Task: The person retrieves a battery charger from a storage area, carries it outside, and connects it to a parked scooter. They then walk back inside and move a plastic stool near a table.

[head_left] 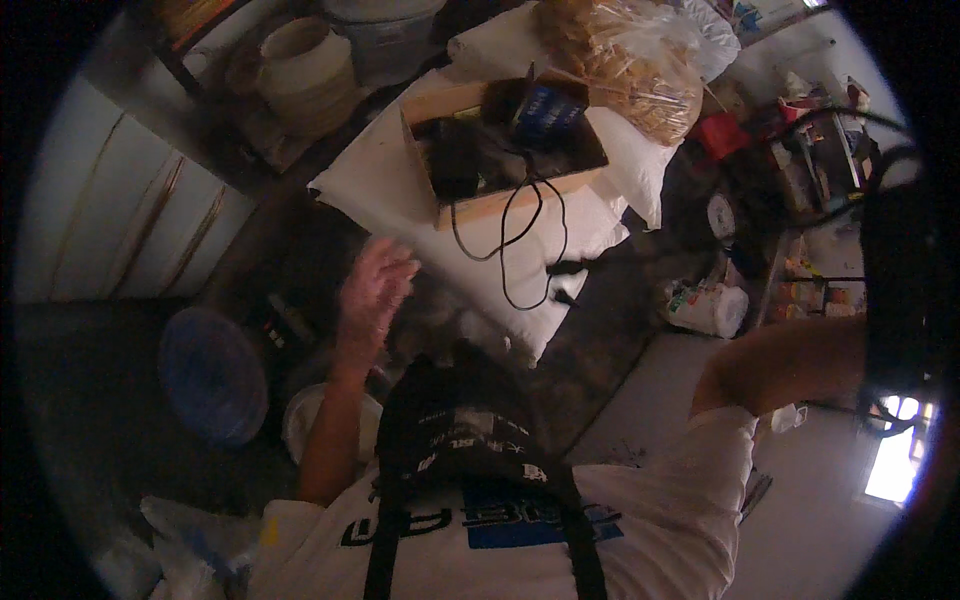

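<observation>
One open cardboard box (pixel 478 208) rests on a white sack (pixel 390 180), probably because the sack makes a raised, fairly level bed that brings the contents within easy reach. Its long axis runs roughly from left to right across the person's view, the right end a little farther away, and its open top faces up. Inside are dark items too dim to tell apart, and a blue pack (pixel 548 115) leans at the box's far right, seemingly propped by what lies under it.

A black cable (pixel 503 282) spills over the box's near wall and loops onto the sack, its slack pointing toward the person; a connector (pixel 567 267) lies just in front of the box's near right part, perhaps left outside so that it can be picked up easily.

The left hand (pixel 375 290) is in front of the box's left end, apart from it, fingers loosely bent and blurred; it seems to pinch nothing, as if held free beside the work. The right forearm (pixel 790 365) extends well to the right of the box and passes behind a dark shape, so I cannot tell whether the right hand is spread or gripping
</observation>
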Action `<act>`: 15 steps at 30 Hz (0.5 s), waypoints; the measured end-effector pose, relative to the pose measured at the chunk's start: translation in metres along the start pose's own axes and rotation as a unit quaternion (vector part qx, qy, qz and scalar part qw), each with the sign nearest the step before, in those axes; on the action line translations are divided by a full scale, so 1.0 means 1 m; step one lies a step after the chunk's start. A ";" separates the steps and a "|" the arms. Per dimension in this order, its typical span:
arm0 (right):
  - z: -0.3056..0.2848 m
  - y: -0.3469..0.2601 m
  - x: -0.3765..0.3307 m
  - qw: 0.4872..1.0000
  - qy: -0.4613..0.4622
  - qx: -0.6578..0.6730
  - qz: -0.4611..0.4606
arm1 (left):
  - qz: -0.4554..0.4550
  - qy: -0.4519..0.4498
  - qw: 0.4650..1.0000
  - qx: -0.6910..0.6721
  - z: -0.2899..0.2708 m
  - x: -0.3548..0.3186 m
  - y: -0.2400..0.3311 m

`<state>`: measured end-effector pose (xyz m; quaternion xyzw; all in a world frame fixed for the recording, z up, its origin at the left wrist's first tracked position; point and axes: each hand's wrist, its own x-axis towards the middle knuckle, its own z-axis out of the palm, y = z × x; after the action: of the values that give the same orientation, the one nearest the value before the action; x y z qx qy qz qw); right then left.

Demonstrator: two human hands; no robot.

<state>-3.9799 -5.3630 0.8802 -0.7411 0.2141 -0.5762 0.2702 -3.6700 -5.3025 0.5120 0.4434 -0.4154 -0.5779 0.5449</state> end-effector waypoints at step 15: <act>0.001 0.072 -0.194 0.926 -0.010 0.028 0.377 | -0.218 -0.280 0.878 -0.321 0.199 -0.039 0.013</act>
<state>-4.0268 -5.2959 0.6908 -0.6033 0.4586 -0.4302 0.4906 -3.8577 -5.2646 0.5790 0.1426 -0.2354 -0.8837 0.3786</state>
